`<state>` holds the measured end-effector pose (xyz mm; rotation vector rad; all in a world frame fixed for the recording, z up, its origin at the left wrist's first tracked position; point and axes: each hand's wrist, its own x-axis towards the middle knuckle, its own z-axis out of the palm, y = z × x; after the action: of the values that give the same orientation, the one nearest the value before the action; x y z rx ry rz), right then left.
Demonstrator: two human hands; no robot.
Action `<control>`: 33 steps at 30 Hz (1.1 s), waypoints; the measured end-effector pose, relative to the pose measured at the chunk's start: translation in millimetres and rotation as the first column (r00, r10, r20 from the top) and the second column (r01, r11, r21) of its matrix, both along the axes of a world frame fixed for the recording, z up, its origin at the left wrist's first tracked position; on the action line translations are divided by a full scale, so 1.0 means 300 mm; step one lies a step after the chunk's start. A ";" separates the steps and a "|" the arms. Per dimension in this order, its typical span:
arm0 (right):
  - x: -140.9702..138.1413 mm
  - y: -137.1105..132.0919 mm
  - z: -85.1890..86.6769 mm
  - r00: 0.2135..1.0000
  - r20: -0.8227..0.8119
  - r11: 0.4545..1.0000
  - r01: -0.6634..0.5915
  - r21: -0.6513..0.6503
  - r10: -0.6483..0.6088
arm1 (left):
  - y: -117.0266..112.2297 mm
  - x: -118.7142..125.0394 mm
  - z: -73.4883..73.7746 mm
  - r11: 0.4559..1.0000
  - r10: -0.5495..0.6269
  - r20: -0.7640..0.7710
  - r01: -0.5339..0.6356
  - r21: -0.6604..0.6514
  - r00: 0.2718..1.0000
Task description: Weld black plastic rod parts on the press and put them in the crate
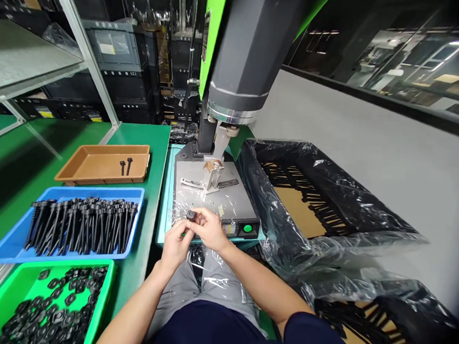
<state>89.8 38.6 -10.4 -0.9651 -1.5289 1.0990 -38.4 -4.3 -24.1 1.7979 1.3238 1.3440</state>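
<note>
As the eye ran in from the left, three trays came up: one green tray (19, 283) of small square black pieces (70, 300), too heaped to count; one blue tray (8, 246) of long ribbed black pieces (87, 219), just as crowded; one brown tray (92, 161), exactly two black pins (128, 166). On to the middle, and two hands met! Left hand (176, 246) and right hand (212, 232) both pinched one small black part (191, 215), blocky and dark-faced, up at the front edge of one press (241, 57) with one green button (247, 228). Far right, two plastic-lined boxes (299, 211), black pieces inside overlapping beyond counting.
</note>
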 end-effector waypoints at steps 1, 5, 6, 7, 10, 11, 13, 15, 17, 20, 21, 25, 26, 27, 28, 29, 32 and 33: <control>-0.002 -0.002 -0.004 1.000 -0.009 1.000 -0.007 -0.012 0.007 | -0.009 0.003 0.004 1.000 0.010 0.001 -0.010 -0.004 1.000; -0.002 -0.025 -0.016 0.992 -0.023 0.990 -0.125 -0.069 0.124 | -0.097 -0.022 0.045 0.997 0.080 -0.040 -0.081 -0.018 0.996; 0.002 -0.031 -0.018 0.984 -0.018 0.981 -0.176 -0.081 0.175 | -0.131 -0.039 0.065 0.994 0.104 -0.067 -0.106 -0.033 0.992; 0.007 -0.035 -0.021 0.976 -0.013 0.972 -0.219 -0.090 0.218 | -0.168 -0.062 0.088 0.990 0.124 -0.101 -0.130 -0.054 0.987; 0.023 -0.043 -0.035 0.957 -0.015 0.950 -0.289 -0.117 0.289 | -0.273 -0.156 0.170 0.966 0.173 -0.215 -0.208 -0.151 0.961; 0.027 -0.046 -0.040 0.955 -0.028 0.946 -0.297 -0.127 0.296 | -0.297 -0.197 0.198 0.952 0.197 -0.247 -0.246 -0.184 0.949; 0.029 -0.055 -0.047 0.947 -0.061 0.936 -0.320 -0.145 0.314 | -0.317 -0.287 0.247 0.906 0.287 -0.299 -0.359 -0.223 0.910; 0.029 -0.065 -0.051 0.941 -0.087 0.930 -0.338 -0.145 0.328 | -0.300 -0.383 0.279 0.839 0.411 -0.340 -0.497 -0.223 0.846; 0.033 -0.074 -0.058 0.937 -0.103 0.927 -0.346 -0.145 0.333 | -0.253 -0.469 0.289 0.777 0.500 -0.379 -0.596 -0.201 0.779; 0.052 -0.080 -0.077 0.937 -0.100 0.926 -0.346 -0.154 0.333 | -0.163 -0.559 0.261 0.720 0.538 -0.471 -0.672 -0.176 0.699; 0.063 -0.080 -0.086 0.939 -0.093 0.925 -0.343 -0.161 0.332 | -0.135 -0.576 0.241 0.714 0.517 -0.505 -0.674 -0.191 0.691; 0.119 -0.082 -0.121 0.945 -0.053 0.925 -0.328 -0.192 0.324 | -0.060 -0.598 0.146 0.702 0.345 -0.617 -0.631 -0.330 0.707; 0.133 -0.084 -0.129 0.947 -0.046 0.926 -0.320 -0.200 0.318 | -0.050 -0.596 0.126 0.695 0.319 -0.633 -0.629 -0.349 0.705; 0.146 -0.085 -0.136 0.949 -0.040 0.927 -0.313 -0.209 0.312 | -0.042 -0.594 0.110 0.690 0.305 -0.644 -0.629 -0.358 0.701; 0.157 -0.088 -0.143 0.952 -0.036 0.927 -0.305 -0.218 0.304 | -0.037 -0.591 0.098 0.689 0.300 -0.650 -0.630 -0.358 0.698; 0.167 -0.090 -0.149 0.954 -0.032 0.927 -0.298 -0.228 0.298 | -0.033 -0.588 0.090 0.690 0.298 -0.655 -0.631 -0.355 0.694; 0.182 -0.098 -0.167 0.958 -0.016 0.924 -0.280 -0.262 0.286 | -0.025 -0.581 0.083 0.697 0.285 -0.676 -0.631 -0.341 0.679; 0.184 -0.101 -0.171 0.960 -0.011 0.923 -0.272 -0.273 0.279 | -0.024 -0.579 0.083 0.700 0.281 -0.684 -0.631 -0.335 0.674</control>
<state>145.1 8.3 -61.8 -0.9696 -1.5975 1.5344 -212.2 -11.4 0.9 1.5237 2.3806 0.4556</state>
